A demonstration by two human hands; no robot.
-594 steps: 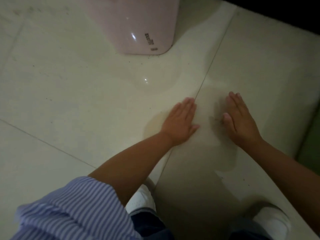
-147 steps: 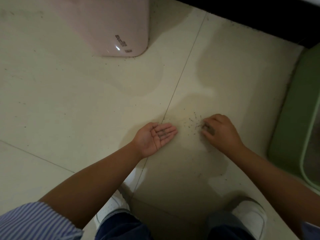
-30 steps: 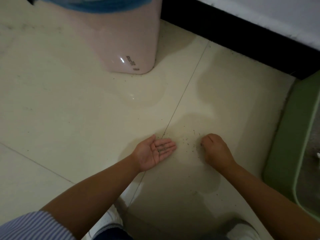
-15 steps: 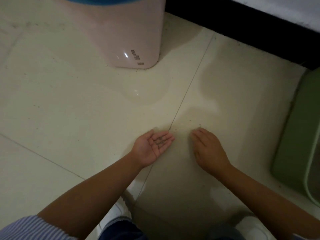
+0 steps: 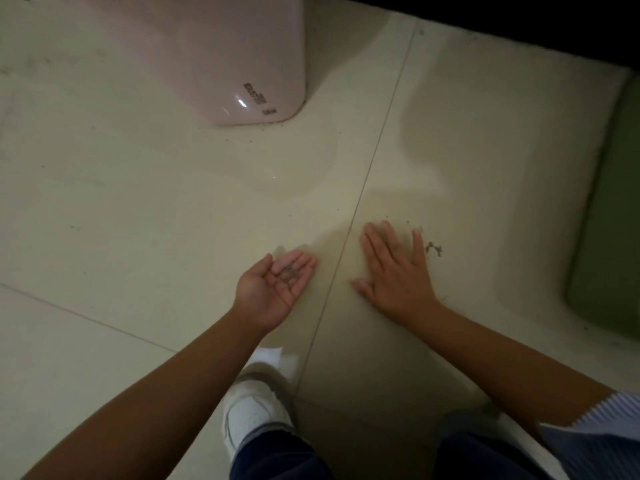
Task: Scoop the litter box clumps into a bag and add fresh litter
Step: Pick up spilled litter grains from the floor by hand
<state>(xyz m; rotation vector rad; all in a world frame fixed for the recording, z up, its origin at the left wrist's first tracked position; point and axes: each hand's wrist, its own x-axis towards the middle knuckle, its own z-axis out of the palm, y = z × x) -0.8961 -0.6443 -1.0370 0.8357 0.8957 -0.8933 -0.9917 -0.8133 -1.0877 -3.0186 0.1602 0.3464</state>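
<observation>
My left hand (image 5: 277, 285) lies palm up and cupped just above the cream floor tiles, with a small heap of dark litter grains (image 5: 288, 271) resting on its fingers. My right hand (image 5: 394, 271) is pressed flat, palm down, on the floor to the right of the tile seam, fingers spread. A few loose litter grains (image 5: 433, 249) lie on the tile just beyond its little finger. The green litter box (image 5: 609, 216) stands at the right edge, only its side wall showing.
A pink plastic bin (image 5: 214, 60) stands on the floor at the upper left, with grit along its base. A dark skirting band runs along the top right. My white shoes (image 5: 252, 417) and dark trousers fill the bottom.
My right hand, a fist a second ago, has opened and now lies flat with fingers spread. My left hand stays cupped with the grains. The camera view has shifted slightly.
</observation>
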